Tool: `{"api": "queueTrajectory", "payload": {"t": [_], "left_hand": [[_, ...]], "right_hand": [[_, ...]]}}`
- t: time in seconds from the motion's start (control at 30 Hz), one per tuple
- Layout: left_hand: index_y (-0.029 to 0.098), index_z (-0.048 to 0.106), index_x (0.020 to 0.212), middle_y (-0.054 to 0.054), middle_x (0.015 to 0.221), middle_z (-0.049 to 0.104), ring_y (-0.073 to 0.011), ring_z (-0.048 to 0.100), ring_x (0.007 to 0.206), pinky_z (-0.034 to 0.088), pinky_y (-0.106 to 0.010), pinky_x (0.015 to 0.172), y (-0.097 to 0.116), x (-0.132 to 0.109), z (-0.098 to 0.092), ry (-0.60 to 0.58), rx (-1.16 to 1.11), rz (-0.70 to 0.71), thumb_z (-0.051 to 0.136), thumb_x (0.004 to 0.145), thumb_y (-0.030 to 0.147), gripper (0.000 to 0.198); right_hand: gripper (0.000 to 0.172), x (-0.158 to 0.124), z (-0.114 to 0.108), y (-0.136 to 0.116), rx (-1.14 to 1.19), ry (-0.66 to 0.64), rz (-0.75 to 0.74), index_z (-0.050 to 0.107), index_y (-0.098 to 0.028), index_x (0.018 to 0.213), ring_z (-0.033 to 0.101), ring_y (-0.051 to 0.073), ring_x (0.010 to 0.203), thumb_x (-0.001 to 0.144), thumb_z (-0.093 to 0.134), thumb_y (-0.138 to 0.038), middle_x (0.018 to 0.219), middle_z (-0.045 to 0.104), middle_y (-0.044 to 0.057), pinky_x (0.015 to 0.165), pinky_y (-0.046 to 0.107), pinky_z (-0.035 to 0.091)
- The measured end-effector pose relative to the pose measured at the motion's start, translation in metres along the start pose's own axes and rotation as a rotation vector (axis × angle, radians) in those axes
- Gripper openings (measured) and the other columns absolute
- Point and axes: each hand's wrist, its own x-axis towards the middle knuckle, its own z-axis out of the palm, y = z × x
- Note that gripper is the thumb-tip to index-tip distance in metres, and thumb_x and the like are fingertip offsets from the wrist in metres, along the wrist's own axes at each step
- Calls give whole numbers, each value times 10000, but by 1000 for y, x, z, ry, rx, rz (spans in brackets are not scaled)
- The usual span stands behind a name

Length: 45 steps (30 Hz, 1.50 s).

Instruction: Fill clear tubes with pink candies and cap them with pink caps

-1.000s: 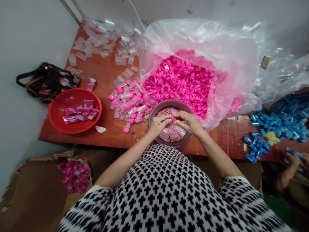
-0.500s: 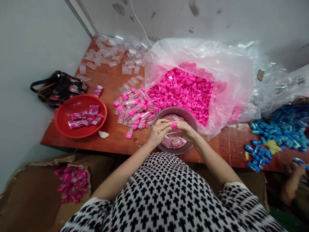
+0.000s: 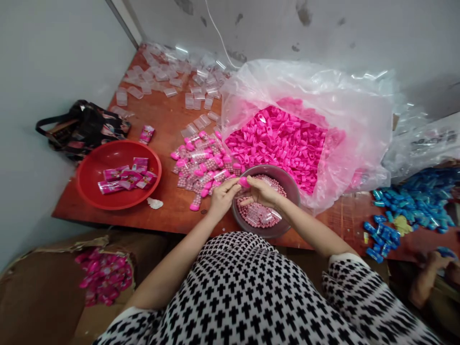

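Observation:
My left hand [image 3: 222,197] and my right hand [image 3: 265,192] meet above the left part of a grey bowl [image 3: 293,200]. Between their fingertips they pinch a glossy pink cap [image 3: 244,182]; whether a clear case is attached is hidden by the fingers. Inside the bowl lie many small pink beads [image 3: 257,209] and some clear plastic pieces. Just left of the bowl, a pile of pink-capped clear bottles [image 3: 201,165] filled with beads rests on the wooden table [image 3: 172,211].
A clear bag [image 3: 362,124] spills loose pink caps behind the bowl. Left are a red basin [image 3: 86,184] with pink packets, and a black handbag [image 3: 97,128]. Clear cases [image 3: 158,72] lie at the back. Blue bottles [image 3: 384,235] and another person's hand [image 3: 429,268] are at right.
Both hands, still together on the pink cap, have shifted left from over the bowl's middle to its left rim side. The view has moved slightly.

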Motion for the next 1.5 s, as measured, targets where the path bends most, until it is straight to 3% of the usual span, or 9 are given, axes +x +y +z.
{"api": "queueTrajectory", "payload": {"t": [0.17, 0.27, 0.47, 0.6, 0.77, 0.93, 1.1, 1.3, 1.5], "left_hand": [[220, 680, 1096, -30, 1138, 684, -224, 614, 1096, 452, -424, 1026, -7, 32, -50, 238, 59, 23, 610, 824, 400, 333], [239, 639, 1158, -25, 1257, 618, -216, 500, 1256, 332, -456, 1126, -23, 43, -67, 287, 192, 124, 632, 818, 361, 361], [197, 636, 1156, -57, 1197, 655, -203, 599, 1133, 437, -401, 1037, -41, 12, -32, 73, 247, 49, 565, 855, 323, 334], [176, 659, 1116, -65, 1145, 682, -199, 635, 1058, 474, -361, 977, -38, -15, 7, -129, 289, 17, 554, 851, 291, 307], [153, 654, 1131, -93, 1135, 682, -213, 651, 1008, 496, -352, 922, -46, -27, 43, -286, 354, -67, 568, 830, 219, 320], [163, 643, 1149, -96, 1119, 685, -236, 646, 992, 484, -376, 927, -52, -29, 74, -320, 413, -153, 626, 770, 176, 380], [144, 665, 1073, -69, 989, 706, -201, 670, 863, 550, -360, 806, -49, -38, 95, -271, -21, -239, 585, 805, 273, 308], [116, 657, 956, -46, 845, 702, -163, 682, 769, 571, -345, 758, -55, -32, 96, -128, -283, -441, 567, 818, 343, 281], [105, 513, 1276, -144, 1298, 570, -228, 534, 1211, 398, -380, 1050, -67, -9, 81, -334, 561, -255, 402, 860, 113, 431]], "right_hand": [[384, -3, -45, -35, -524, 269, -233, 596, -199, 1077, 634, 169, 910, 808, 598, -473, 1089, 654, 78, 733, 299, 549], [303, -8, -85, -27, -1038, 487, -126, 632, -153, 1025, 646, 188, 867, 863, 536, -392, 979, 685, 89, 780, 325, 518], [333, -18, -94, 30, -1839, 534, 359, 614, -139, 1101, 636, 279, 1007, 855, 557, -355, 1088, 665, 172, 834, 351, 480], [359, -18, -86, 55, -1844, 498, 301, 584, -92, 1105, 632, 280, 1006, 848, 557, -341, 1095, 644, 217, 813, 337, 481], [190, -23, -112, 64, -1680, 475, 162, 636, -153, 955, 628, 214, 941, 788, 616, -241, 1018, 674, 120, 783, 282, 466], [237, -35, -133, 64, -1016, 395, -194, 647, -145, 864, 606, 142, 730, 744, 652, -349, 788, 672, 20, 698, 257, 485], [366, -49, -116, 65, -667, 330, -377, 659, -168, 955, 603, 136, 697, 706, 686, -434, 820, 671, 15, 641, 262, 500], [441, -49, -90, 69, -1134, 514, -539, 592, -148, 1149, 639, 182, 807, 798, 609, -414, 1057, 672, 110, 744, 319, 516], [421, -13, -99, 44, -1771, 415, -386, 505, -46, 1237, 581, 253, 1004, 846, 518, -203, 1156, 617, 192, 882, 372, 451]]}}
